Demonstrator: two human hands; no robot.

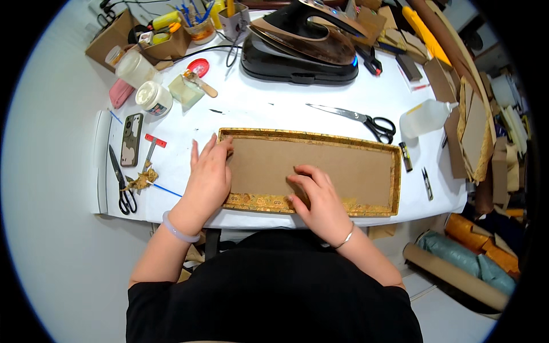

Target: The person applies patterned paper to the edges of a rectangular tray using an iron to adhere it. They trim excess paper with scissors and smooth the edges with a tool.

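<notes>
A long shallow box tray [396, 177] lies on the white-covered table in front of me. Gold patterned covering wraps its low walls, and its bottom is plain brown. My left hand [209, 176] rests over the tray's left end, its fingertips at the far left corner and its fingers apart; it hides most of that end wall. Over the near wall, right of the middle, is my right hand [320, 200]. Its fingers are loosely bent and spread above the brown bottom. Neither hand shows anything held.
An iron [303, 46] on its black base stands at the back. Scissors [366, 120] and a clear squeeze bottle [426, 117] lie beyond and right of the tray. More scissors [120, 180], a phone [131, 140] and a white jar [154, 98] are at left. Fabric rolls [463, 274] stand lower right.
</notes>
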